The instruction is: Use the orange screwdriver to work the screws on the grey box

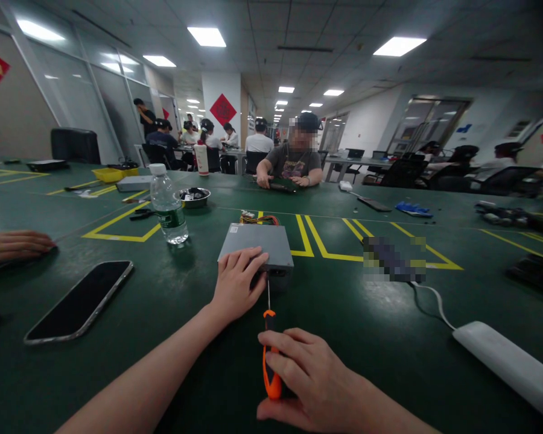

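Observation:
A grey metal computer power supply unit [276, 244] lies on the green table ahead of me, with a bundle of coloured wires [265, 220] at its far side. My left hand [238, 280] holds its near left part, fingers over the top and thumb at the front face. In my right hand [317, 377] is a screwdriver [272, 380] with an orange and black handle, gripped between fingers and thumb. Its shaft points away from me and meets the unit's front face beside my left thumb. The exact tip contact is hidden.
Left of the unit stand a water bottle [168, 208] and a metal bowl [194, 198] of small parts. A phone [81, 301] lies nearer, below another person's hand [13, 248]. At right are a white power strip [507, 367] and cable. Across the table sits a person [294, 160].

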A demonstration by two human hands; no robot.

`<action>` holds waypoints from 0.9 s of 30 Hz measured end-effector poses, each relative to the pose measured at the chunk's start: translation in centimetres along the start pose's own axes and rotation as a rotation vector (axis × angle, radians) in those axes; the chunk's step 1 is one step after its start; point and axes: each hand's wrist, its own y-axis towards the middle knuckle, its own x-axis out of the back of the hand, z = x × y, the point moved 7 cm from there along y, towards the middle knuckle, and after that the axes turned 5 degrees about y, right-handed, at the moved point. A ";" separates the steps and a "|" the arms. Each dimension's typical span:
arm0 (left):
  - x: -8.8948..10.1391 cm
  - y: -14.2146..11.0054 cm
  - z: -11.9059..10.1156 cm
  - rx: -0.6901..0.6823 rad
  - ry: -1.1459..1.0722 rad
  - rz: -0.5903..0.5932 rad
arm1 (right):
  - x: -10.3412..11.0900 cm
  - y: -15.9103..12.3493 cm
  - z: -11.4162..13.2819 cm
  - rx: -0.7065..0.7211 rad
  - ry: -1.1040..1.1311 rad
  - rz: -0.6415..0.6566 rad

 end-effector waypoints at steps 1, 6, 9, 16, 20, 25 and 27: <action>0.0 0.0 0.0 0.000 0.003 0.001 | -0.1 0.1 0.1 0.004 0.002 0.035; 0.1 0.0 -0.1 -0.008 -0.001 0.001 | -0.3 0.3 0.4 0.031 -0.029 0.113; 0.1 0.0 -0.1 -0.010 0.001 -0.001 | -0.3 -0.1 0.2 0.024 -0.021 0.045; 0.0 0.0 -0.1 -0.014 0.022 -0.002 | -0.4 -0.1 -0.1 -0.004 0.025 0.107; -0.1 0.0 0.0 -0.015 0.029 0.000 | -0.3 0.1 0.2 0.027 -0.014 0.108; 0.0 0.0 0.0 -0.013 0.035 0.004 | -0.1 -0.4 -0.1 0.015 0.009 0.012; 0.0 0.0 0.0 -0.011 0.033 0.003 | -0.4 -0.4 -0.2 -0.005 0.032 0.065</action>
